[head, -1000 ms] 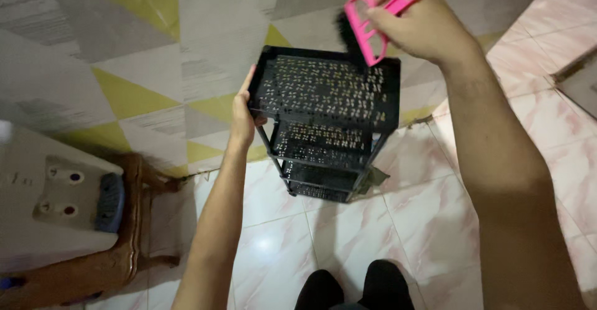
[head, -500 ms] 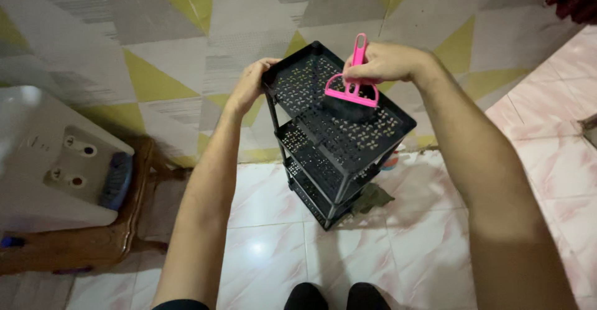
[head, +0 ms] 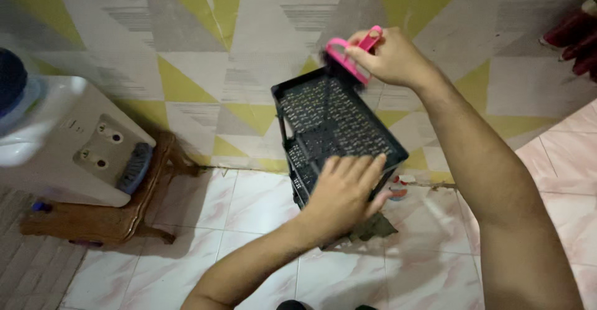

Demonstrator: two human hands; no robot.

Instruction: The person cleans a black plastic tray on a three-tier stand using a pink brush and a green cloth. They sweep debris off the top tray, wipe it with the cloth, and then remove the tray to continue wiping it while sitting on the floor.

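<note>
Gripping the pink brush (head: 349,54), the right hand (head: 388,56) has its fingers closed around the handle at the 12 o'clock edge of the black perforated rack (head: 339,126). The dark bristles point down toward the far rim of the top shelf; whether they touch it cannot be told. The left hand (head: 345,195) lies flat at the 6 o'clock edge of the same shelf, fingers spread and extended, palm resting on the near corner rather than clamped around it. The rack stands on the tiled floor (head: 429,254) against the patterned wall (head: 205,49), directly between the two hands. A dark scrap (head: 373,228) lies on the floor at the rack's foot. At 9 o'clock from the rack, well apart, a white water dispenser (head: 68,142) sits on a wooden stool (head: 118,220).
</note>
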